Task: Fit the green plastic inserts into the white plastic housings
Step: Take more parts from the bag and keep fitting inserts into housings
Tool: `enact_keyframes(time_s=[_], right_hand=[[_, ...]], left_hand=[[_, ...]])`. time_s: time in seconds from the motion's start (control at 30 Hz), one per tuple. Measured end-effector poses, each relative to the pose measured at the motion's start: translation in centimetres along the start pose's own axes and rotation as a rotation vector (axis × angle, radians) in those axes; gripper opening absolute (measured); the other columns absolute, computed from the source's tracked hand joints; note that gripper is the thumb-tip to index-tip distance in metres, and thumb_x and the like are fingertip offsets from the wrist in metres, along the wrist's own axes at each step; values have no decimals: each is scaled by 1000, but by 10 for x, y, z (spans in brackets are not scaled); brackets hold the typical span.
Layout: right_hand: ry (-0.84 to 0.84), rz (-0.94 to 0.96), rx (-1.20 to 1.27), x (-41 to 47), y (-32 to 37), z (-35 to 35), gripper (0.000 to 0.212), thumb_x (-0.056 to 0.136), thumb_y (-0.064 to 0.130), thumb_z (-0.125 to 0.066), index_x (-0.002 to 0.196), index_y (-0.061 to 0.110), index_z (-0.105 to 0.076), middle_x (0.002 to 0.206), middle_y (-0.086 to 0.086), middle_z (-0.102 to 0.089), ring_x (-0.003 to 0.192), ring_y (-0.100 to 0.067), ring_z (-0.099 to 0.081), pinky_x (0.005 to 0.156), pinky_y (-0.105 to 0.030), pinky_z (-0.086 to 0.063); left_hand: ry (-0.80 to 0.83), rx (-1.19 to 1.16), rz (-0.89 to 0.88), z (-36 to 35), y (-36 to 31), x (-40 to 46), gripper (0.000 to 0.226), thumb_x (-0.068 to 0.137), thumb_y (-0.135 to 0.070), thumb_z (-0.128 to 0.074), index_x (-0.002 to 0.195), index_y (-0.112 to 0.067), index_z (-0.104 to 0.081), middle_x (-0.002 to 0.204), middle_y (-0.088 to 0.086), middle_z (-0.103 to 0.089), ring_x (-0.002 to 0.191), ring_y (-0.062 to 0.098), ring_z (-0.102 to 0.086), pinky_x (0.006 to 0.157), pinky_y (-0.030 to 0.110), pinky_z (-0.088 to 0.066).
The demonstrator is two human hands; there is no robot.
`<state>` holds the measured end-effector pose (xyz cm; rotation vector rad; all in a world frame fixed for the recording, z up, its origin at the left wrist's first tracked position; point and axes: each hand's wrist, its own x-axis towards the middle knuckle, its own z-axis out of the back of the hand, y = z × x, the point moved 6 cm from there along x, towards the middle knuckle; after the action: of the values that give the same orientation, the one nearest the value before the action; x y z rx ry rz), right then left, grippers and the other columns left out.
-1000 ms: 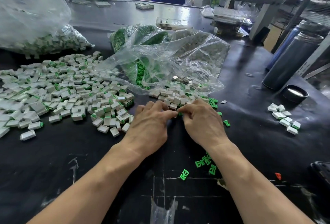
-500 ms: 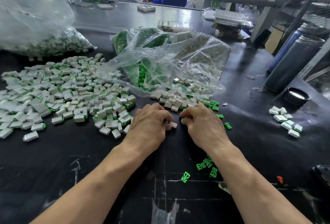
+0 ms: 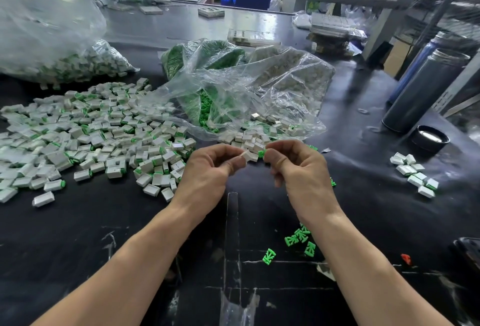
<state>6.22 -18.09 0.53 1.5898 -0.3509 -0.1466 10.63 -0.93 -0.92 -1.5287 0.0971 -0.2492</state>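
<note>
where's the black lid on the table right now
In the head view the black lid sits on the right side of the dark table, just in front of the grey flask and behind the small cluster of white housings.

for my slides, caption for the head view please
Left hand pinches white plastic housing; right hand brings green plastic insert to it.

A black table (image 3: 78, 234) carries a wide heap of housings (image 3: 98, 138) at left. Clear bags (image 3: 233, 92) lie behind; loose inserts (image 3: 298, 238) and a flask (image 3: 426, 92) sit right
</note>
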Motion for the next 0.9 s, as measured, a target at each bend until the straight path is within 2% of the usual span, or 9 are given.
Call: enact_keyframes(time_s=[0.13,0.27,0.37,0.57,0.77,0.9], right_hand=[[14,37,32,-3,3,-3,16,94,-2,-71,90,14,-72,68,-2,-66,56,-11,-52,47,-24,-42],[40,72,2,-5,4,-5,17,94,1,-72,90,18,-73,72,2,-68,61,-11,-55,53,-22,-44],[66,69,-66,-6,3,-10,15,93,3,-74,91,18,-72,72,8,-69,63,-7,-57,58,-18,-45],[66,-10,34,-7,-3,-12,11,94,2,-71,92,13,-71,79,-11,-73,66,-14,-59,51,-26,-46],[24,29,99,-7,4,-9,9,93,0,-72,92,9,-71,71,-4,-67,55,-13,-53,48,-23,-45],[3,77,83,-7,8,-8,12,93,-3,-71,92,9,-71,71,-1,-67,58,-13,-54,48,-24,-45]], left_hand=[[17,105,-30,-1,-5,-3,5,91,-19,-77,88,-23,-78,82,-5,-76,75,2,-65,71,13,-49],[62,400,-146,-7,-16,-14,8,92,-26,-77,88,-31,-74,76,-13,-71,64,0,-59,62,17,-49],[36,344,-166,-9,-21,-16,11,92,-17,-76,89,-27,-72,78,-10,-72,70,8,-66,65,21,-54],[17,22,-110,-6,-21,-12,9,94,-7,-71,101,-12,-69,90,2,-78,86,15,-76,76,23,-60],[-13,36,-115,-4,-19,-11,12,92,-7,-74,96,-17,-70,88,5,-74,79,18,-71,75,28,-61],[21,116,-114,-8,-19,-13,9,92,-6,-73,95,-15,-72,80,8,-71,66,5,-59,61,16,-49]])
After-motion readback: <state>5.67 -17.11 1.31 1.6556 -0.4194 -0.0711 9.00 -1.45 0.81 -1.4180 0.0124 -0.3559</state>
